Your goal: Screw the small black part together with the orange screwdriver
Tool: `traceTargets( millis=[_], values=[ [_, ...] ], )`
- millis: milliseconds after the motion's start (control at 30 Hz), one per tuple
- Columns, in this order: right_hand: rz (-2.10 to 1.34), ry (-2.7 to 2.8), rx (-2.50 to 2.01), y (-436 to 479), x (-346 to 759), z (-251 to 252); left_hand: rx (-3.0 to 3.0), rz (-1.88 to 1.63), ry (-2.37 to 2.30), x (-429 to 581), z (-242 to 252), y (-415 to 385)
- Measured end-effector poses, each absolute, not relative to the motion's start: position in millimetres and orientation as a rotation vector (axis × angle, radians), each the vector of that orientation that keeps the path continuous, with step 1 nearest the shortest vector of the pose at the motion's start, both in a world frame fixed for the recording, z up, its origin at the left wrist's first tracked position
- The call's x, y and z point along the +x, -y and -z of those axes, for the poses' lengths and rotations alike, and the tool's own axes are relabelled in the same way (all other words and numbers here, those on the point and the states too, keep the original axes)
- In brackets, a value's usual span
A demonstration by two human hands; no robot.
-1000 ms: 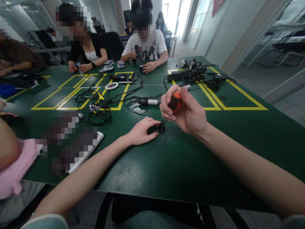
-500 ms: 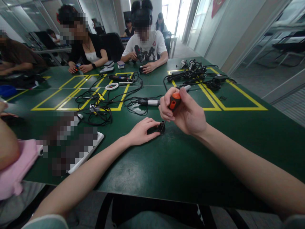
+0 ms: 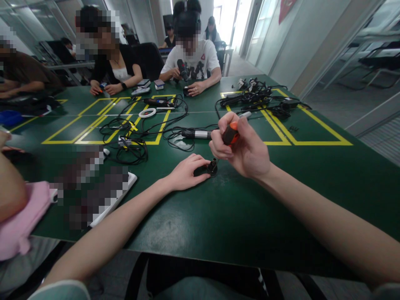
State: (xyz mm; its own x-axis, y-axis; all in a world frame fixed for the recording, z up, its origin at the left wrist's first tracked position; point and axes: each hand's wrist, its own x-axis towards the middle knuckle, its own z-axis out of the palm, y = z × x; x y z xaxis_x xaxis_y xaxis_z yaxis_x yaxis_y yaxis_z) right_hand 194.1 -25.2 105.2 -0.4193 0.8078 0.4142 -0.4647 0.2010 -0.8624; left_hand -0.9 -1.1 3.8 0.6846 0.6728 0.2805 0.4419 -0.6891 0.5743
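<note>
Two bare hands meet near the middle of the dark green worktop (image 3: 237,216) marked with yellow taped lines. The left hand (image 3: 184,171) lies low on the surface, its fingers (image 3: 199,159) curled narrowly over a small black round fitting (image 3: 213,167) and pinning it in place. The right hand (image 3: 245,148) sits just above, at 1 o'clock of the fitting, with its fingers wrapped tight round an orange-and-black-handled screwdriver (image 3: 230,133). The screwdriver's long axis is tilted: the handle points up toward 1 o'clock, the thin shaft runs down toward 7 o'clock, and the tip is at the fitting's top. At 11 o'clock of the fitting lies a black and silver cylindrical device (image 3: 196,133), with a tangle of black cables (image 3: 131,143) at 10 o'clock. Another person's hand (image 3: 195,88) rests at the far edge, 12 o'clock
</note>
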Motion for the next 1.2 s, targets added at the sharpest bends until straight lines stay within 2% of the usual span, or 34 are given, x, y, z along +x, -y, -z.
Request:
traceTargets(
  millis=[1200],
  values=[
    [-1.415, 1.347, -0.370, 23.5, 192.3, -104.3, 2.400, -0.692, -0.861, -1.6, -1.8, -0.5]
  ],
)
